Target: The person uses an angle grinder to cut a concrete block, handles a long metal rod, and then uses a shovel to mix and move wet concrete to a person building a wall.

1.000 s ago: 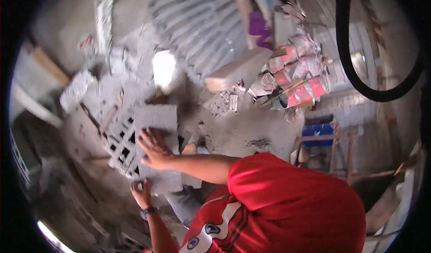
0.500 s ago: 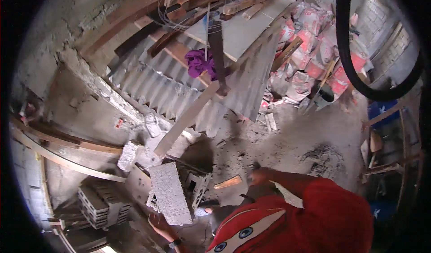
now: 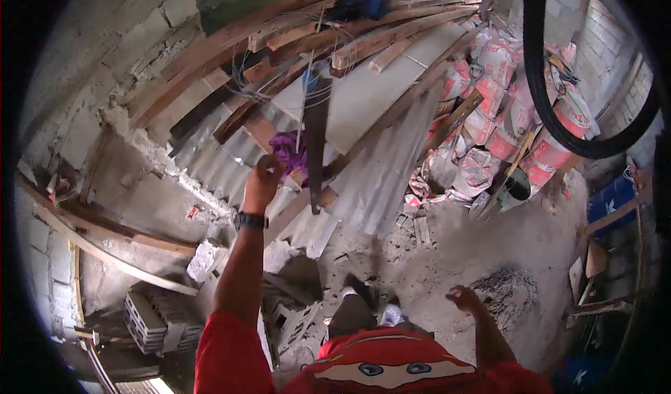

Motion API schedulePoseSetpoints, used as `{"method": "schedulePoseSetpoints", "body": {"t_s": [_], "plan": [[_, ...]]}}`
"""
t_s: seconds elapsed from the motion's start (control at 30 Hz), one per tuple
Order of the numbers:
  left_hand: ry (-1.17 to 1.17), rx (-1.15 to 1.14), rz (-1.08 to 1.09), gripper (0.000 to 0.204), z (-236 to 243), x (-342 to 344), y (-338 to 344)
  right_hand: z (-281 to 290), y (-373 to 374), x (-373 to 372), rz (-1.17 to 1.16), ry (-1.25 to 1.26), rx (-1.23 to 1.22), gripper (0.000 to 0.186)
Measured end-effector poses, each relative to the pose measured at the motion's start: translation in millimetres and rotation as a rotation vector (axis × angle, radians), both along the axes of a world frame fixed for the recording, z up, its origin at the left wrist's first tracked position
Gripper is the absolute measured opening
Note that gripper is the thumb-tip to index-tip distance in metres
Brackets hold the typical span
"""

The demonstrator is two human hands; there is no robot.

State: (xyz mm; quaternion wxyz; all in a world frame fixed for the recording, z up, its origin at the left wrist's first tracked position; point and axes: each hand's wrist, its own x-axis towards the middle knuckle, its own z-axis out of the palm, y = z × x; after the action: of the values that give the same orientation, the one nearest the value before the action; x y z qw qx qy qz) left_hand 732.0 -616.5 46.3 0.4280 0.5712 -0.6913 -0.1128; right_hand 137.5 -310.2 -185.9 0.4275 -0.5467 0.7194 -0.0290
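My left hand (image 3: pixel 263 177) is raised at the end of an outstretched arm with a dark wristwatch (image 3: pixel 251 220). Its fingers are curled, and what they may hold is hidden. It overlaps the left edge of a bunched purple cloth (image 3: pixel 290 152) in the picture; I cannot tell if they touch. Beside the cloth a long dark strip (image 3: pixel 316 139) points down over corrugated metal sheets (image 3: pixel 316 233). My right hand (image 3: pixel 463 298) hangs at my right side over the floor, loosely closed with nothing visible in it, near a patch of grey rubble (image 3: pixel 507 289).
Timber boards (image 3: pixel 370 43) lie piled ahead. Red-and-white sacks (image 3: pixel 498 107) are heaped at the far right, with a shovel (image 3: pixel 514 188) against them. Hollow concrete blocks (image 3: pixel 159 322) stand at lower left. A wooden frame (image 3: pixel 615 212) and blue drum (image 3: pixel 609 202) are at right.
My left hand has risen from beside a concrete block at lower left to near the purple cloth. My body has turned, and my right hand has moved right. The block is no longer seen there.
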Motion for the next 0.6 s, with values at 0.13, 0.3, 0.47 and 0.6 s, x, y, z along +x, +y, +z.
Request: {"method": "schedulePoseSetpoints", "body": {"t_s": [0.13, 0.3, 0.47, 0.6], "plan": [[-0.352, -0.065, 0.109, 0.027, -41.4, 17.1, -110.0, 22.9, -9.5, 14.6, -0.070, -0.095, 0.222, 0.057], [-0.276, -0.003, 0.015, 0.024, -73.6, -34.6, -179.9, -22.4, 22.6, -77.2, -0.396, 0.027, -0.093, 0.052], [-0.778, -0.196, -0.010, 0.023, -75.0, 24.2, -181.5, 14.0, -54.7, -22.6, -0.434, -0.228, 0.098, 0.043], [-0.495, -0.269, 0.120, 0.017, -71.0, 28.3, -133.5, 20.9, -128.5, -36.1, -0.347, -0.334, 0.099, 0.047]]}}
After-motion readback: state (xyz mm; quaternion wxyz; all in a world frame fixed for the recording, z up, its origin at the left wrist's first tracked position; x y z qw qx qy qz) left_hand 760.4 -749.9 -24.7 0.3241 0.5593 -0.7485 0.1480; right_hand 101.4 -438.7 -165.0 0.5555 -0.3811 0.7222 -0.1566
